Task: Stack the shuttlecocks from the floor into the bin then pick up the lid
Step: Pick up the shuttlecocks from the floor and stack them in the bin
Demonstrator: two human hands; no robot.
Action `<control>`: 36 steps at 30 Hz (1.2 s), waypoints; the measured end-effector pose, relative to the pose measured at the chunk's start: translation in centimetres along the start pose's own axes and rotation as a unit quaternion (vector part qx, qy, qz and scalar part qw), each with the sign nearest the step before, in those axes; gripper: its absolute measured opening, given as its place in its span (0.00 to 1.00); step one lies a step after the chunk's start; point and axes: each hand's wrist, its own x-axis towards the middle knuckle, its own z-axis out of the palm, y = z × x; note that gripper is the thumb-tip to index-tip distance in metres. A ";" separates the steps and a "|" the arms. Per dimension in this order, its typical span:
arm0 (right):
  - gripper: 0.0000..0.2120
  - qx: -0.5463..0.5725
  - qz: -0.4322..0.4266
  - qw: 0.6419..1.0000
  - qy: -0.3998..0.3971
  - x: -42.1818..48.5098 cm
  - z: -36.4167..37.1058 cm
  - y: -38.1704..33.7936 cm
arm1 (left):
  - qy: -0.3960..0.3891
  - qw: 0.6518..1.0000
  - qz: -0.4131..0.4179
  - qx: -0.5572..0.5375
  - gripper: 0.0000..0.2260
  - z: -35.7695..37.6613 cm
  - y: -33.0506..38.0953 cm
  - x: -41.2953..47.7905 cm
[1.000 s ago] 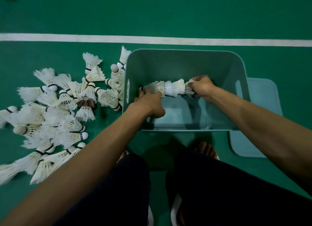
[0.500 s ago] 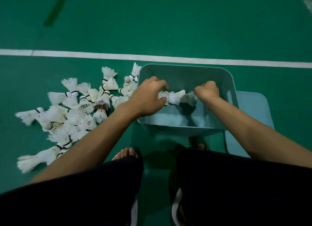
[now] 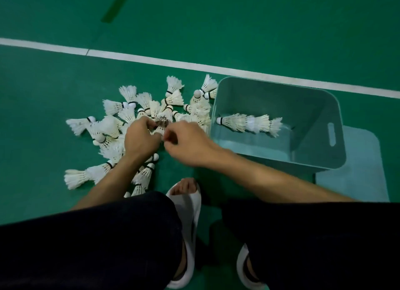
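- left hand [image 3: 140,138] curls round a shuttlecock [image 3: 161,123] in the floor pile [image 3: 112,125]; right hand [image 3: 190,146] is curled beside it (its hold is unclear).
- a nested row [image 3: 249,123] lies in the bin [image 3: 320,103], with the lid [image 3: 355,177] alongside.
- rough tugging could bend tangled feathers.

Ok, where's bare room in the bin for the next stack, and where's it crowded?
Free: the floor of the bin between the stack and the near wall, across its whole width. Crowded: the pile against the bin's left wall, where the left hand and right hand work.
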 end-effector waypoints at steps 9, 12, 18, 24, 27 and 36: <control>0.24 -0.240 0.086 0.959 -0.126 1.5 6.6 5.0 | 0.001 0.996 0.020 0.086 0.26 4.7 -2.3 -0.6; 0.28 -0.229 0.137 0.959 -0.096 2.4 7.2 5.6 | -0.029 0.982 0.039 0.182 0.25 5.7 -2.7 -0.4; 0.25 -0.230 0.141 0.963 0.012 3.4 7.4 6.4 | 0.060 0.979 0.031 0.193 0.03 5.6 -3.6 -1.5; 0.26 -0.398 0.132 0.904 -0.079 3.5 5.7 5.2 | 0.064 0.986 0.084 0.132 0.07 5.3 -1.8 -1.6; 0.26 -0.385 0.112 0.913 -0.072 2.4 5.2 4.2 | -0.008 0.985 0.105 0.137 0.07 4.7 -0.4 0.8; 0.21 -0.223 0.055 0.966 0.119 1.3 3.3 1.6 | -0.082 0.985 0.082 0.126 0.06 5.3 -0.9 4.0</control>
